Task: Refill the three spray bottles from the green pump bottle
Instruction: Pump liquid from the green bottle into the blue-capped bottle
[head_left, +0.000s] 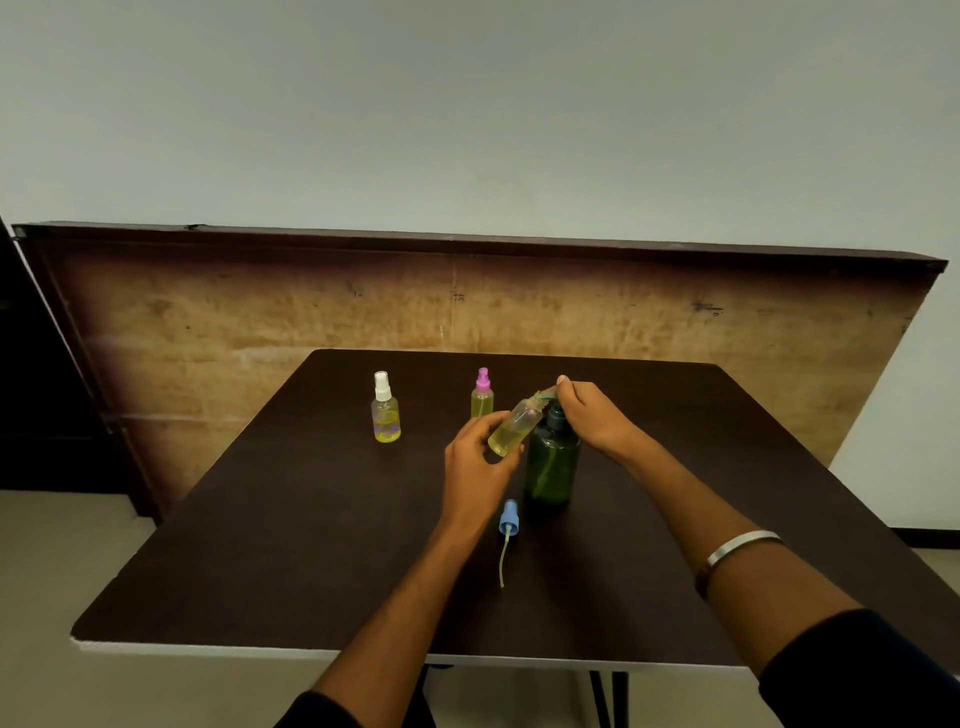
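Note:
The green pump bottle (553, 465) stands upright near the middle of the dark table (291, 545). My right hand (592, 413) rests on its pump head, fingers curled over the nozzle. My left hand (475, 462) grips an uncapped clear spray bottle (514, 428), partly filled with yellow liquid and tilted with its mouth at the pump's nozzle. Its blue spray cap (508, 519) with a dip tube lies on the table in front of the pump bottle. A white-capped spray bottle (385, 410) and a pink-capped spray bottle (482, 395) stand farther back, both holding yellow liquid.
A wooden board (311, 306) leans upright behind the table's far edge. The table's white front edge (260, 649) runs close to me, with dark table legs below it. A metal bangle (737, 548) sits on my right wrist.

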